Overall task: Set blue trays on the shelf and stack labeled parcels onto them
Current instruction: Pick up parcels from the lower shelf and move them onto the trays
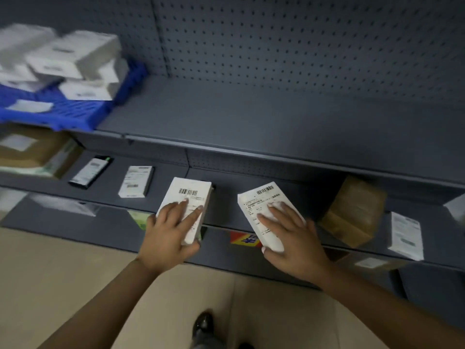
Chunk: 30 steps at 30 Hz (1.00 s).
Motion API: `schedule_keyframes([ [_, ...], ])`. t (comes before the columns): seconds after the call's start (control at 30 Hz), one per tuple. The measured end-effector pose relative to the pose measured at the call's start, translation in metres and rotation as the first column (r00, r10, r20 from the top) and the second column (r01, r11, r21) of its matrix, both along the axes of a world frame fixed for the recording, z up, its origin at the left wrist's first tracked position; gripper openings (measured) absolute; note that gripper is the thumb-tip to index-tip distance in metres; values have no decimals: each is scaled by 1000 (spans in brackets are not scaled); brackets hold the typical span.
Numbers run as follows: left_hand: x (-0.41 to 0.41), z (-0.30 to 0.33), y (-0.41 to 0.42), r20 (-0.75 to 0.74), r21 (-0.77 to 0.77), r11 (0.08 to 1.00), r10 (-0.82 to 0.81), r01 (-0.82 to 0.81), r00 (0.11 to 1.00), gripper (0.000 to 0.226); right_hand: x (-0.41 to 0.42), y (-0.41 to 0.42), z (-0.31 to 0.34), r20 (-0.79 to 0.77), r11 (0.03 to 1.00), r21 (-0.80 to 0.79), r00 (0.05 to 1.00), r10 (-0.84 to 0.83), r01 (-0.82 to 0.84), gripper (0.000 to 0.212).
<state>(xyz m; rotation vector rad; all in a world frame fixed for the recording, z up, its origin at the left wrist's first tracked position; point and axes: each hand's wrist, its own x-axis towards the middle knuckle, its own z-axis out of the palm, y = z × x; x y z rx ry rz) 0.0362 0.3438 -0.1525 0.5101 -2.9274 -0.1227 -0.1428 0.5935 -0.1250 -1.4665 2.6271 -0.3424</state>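
While each hand carries one white labeled parcel in front of the lower shelves, the relation that matters is where those two boxes sit against the blue tray [75, 114], which lies up and well to the left on the upper shelf [251, 117]. The left parcel [187, 205] is gripped by the left hand [168, 235], fingers [193, 214] spread flat over the label and thumb wrapped under the near end; its long axis runs away from the person, tilted slightly right, barcode at the far end. The right parcel [266, 210] is held the same way by the right hand [292, 238], fingers lying along the label, thumb curled at the near corner, its long axis leaning left. The two boxes are near each other but apart. The left hand is the nearer one to the tray, which already bears a loose pile of white parcels [75, 61], blurred, leaving bare blue surface mainly at its front. Reaching it probably means lifting over the upper shelf's front lip. Right of the tray the shelf surface is bare. Other parcels lie on the lower shelf [163, 177], with a brown box [352, 215] just right of the right hand.
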Motion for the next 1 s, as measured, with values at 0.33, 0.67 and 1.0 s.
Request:
schedule_keyframes([
  [0.33,111,88,-29,-168,-114,989,74,-94,983,71,77,-72,94,-107,957,-82,957,269,-278,71],
  [0.67,219,161,-111,-326,-176,973,88,-152,941,71,161,-181,168,-100,959,-199,977,186,-203,78],
  [1.0,235,226,-206,-368,-241,955,76,-174,927,71,190,-270,218,-111,956,-268,989,93,-120,79],
])
